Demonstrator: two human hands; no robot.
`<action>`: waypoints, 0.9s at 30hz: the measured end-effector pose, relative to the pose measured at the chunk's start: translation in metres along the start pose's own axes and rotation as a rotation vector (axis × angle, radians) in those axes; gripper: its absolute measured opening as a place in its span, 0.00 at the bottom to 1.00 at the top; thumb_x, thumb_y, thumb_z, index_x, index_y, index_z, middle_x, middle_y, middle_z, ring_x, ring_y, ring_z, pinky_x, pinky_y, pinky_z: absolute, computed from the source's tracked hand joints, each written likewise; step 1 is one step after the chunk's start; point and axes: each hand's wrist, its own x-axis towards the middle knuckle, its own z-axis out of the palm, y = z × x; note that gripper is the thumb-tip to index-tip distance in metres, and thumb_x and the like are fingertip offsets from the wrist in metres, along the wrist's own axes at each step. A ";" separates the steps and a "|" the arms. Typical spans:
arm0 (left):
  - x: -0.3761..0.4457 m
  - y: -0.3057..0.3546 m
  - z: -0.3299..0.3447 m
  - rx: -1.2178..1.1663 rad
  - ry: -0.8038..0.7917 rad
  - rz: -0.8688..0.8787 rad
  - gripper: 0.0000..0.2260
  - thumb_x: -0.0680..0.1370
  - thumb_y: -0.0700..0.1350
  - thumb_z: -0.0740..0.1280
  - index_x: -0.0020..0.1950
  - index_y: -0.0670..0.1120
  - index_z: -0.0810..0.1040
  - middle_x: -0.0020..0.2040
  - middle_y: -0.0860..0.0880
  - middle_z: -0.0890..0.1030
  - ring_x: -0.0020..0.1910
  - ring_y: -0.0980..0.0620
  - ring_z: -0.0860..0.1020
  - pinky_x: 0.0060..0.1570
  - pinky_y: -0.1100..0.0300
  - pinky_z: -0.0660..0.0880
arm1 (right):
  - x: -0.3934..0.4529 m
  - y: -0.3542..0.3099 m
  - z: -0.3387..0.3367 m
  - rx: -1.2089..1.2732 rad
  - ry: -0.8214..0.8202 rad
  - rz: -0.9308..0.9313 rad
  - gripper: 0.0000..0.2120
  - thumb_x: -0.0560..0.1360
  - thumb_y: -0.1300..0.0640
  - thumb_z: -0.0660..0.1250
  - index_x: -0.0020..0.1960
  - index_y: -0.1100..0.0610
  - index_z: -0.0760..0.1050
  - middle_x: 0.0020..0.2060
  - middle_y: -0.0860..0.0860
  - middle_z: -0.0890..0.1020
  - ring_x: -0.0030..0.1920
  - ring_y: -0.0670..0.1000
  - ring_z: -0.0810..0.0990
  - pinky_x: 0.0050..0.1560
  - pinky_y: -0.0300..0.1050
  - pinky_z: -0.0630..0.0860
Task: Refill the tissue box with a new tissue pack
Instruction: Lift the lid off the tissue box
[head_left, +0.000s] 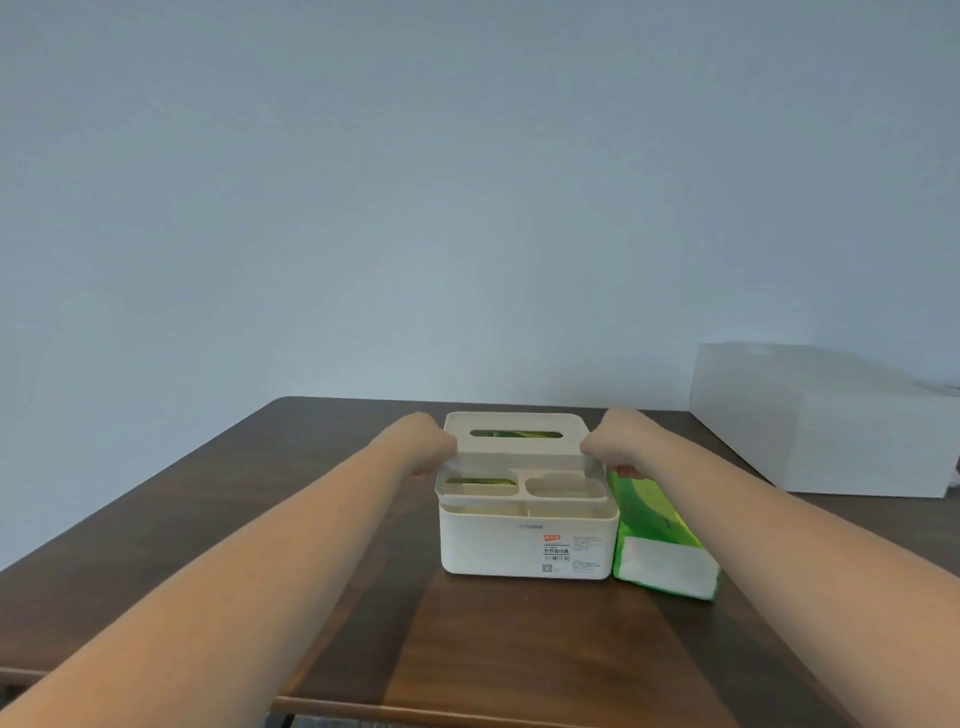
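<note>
A cream plastic tissue box (524, 545) stands on the dark wooden table (291, 519), a printed label on its front. Its lid (517, 452), with a long slot at the back and two shallow compartments in front, sits slightly raised above the box body. Something green shows through the slot. My left hand (428, 447) grips the lid's left edge and my right hand (615, 447) grips its right edge. A green and white tissue pack (657, 540) lies on the table right beside the box, touching its right wall.
A large white box (831, 431) stands at the back right of the table, against the pale wall. The table's front edge runs along the bottom of the view.
</note>
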 end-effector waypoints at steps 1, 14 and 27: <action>-0.001 0.000 0.001 -0.001 0.011 0.001 0.04 0.72 0.39 0.57 0.38 0.43 0.70 0.34 0.45 0.72 0.33 0.46 0.67 0.34 0.58 0.64 | -0.001 -0.002 0.001 -0.006 0.013 0.001 0.09 0.72 0.64 0.60 0.33 0.60 0.68 0.30 0.55 0.72 0.33 0.55 0.70 0.34 0.42 0.66; 0.009 -0.024 -0.002 -0.030 0.183 0.093 0.11 0.75 0.46 0.58 0.34 0.43 0.69 0.29 0.49 0.69 0.30 0.48 0.67 0.31 0.59 0.65 | 0.008 -0.028 0.009 -0.072 0.059 -0.010 0.07 0.73 0.64 0.62 0.36 0.62 0.70 0.37 0.55 0.73 0.36 0.53 0.72 0.32 0.42 0.66; 0.022 -0.095 -0.069 -0.141 0.288 -0.023 0.07 0.72 0.42 0.58 0.35 0.43 0.71 0.35 0.45 0.75 0.33 0.45 0.69 0.33 0.58 0.64 | 0.007 -0.127 0.021 -0.114 0.104 -0.150 0.09 0.71 0.62 0.64 0.33 0.59 0.69 0.33 0.53 0.73 0.38 0.55 0.75 0.38 0.42 0.70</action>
